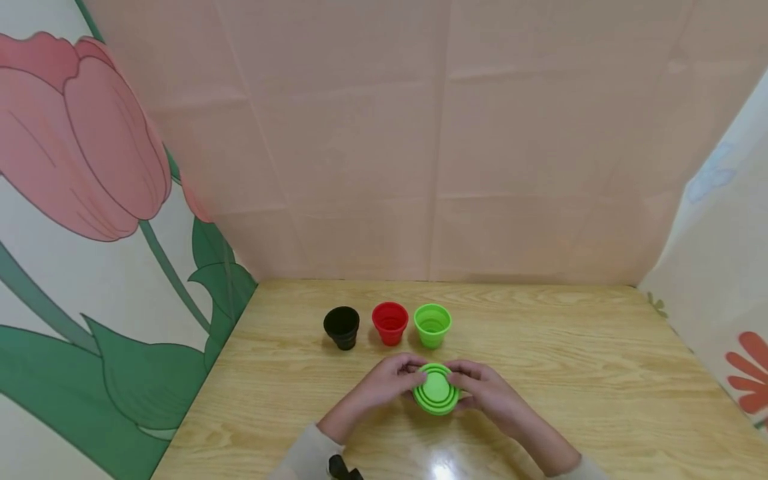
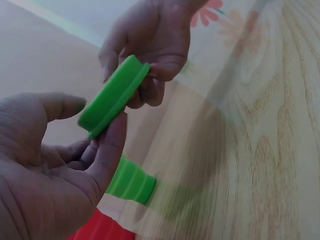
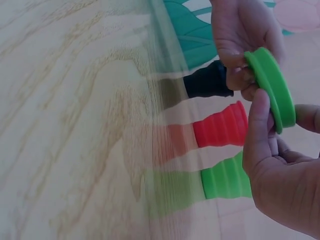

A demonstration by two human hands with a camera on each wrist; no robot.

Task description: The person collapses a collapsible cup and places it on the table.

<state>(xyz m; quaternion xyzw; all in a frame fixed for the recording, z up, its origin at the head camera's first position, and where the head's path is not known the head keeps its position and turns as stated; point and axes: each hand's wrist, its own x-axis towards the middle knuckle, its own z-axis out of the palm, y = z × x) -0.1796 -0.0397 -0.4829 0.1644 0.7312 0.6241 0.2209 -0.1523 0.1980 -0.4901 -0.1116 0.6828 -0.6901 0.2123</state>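
Observation:
A collapsed green silicone cup (image 1: 436, 389), flat like a disc with concentric rings, is held above the table between both hands. My left hand (image 1: 393, 382) pinches its left edge, thumb on the ringed face and fingers beneath. On the opposite edge my right hand (image 1: 489, 392) pinches it the same way. The left wrist view shows the collapsed cup (image 2: 112, 95) tilted and seen edge-on. Just beyond the hands stand three expanded cups in a row: a black cup (image 1: 342, 327), a red cup (image 1: 390, 324) and a green cup (image 1: 433, 325).
The wooden table (image 1: 570, 353) reaches back to a pinkish cloth backdrop (image 1: 360, 133). A tulip-patterned panel (image 1: 90, 133) stands along the left side. On the right is a pale panel with a red flower (image 1: 750, 370).

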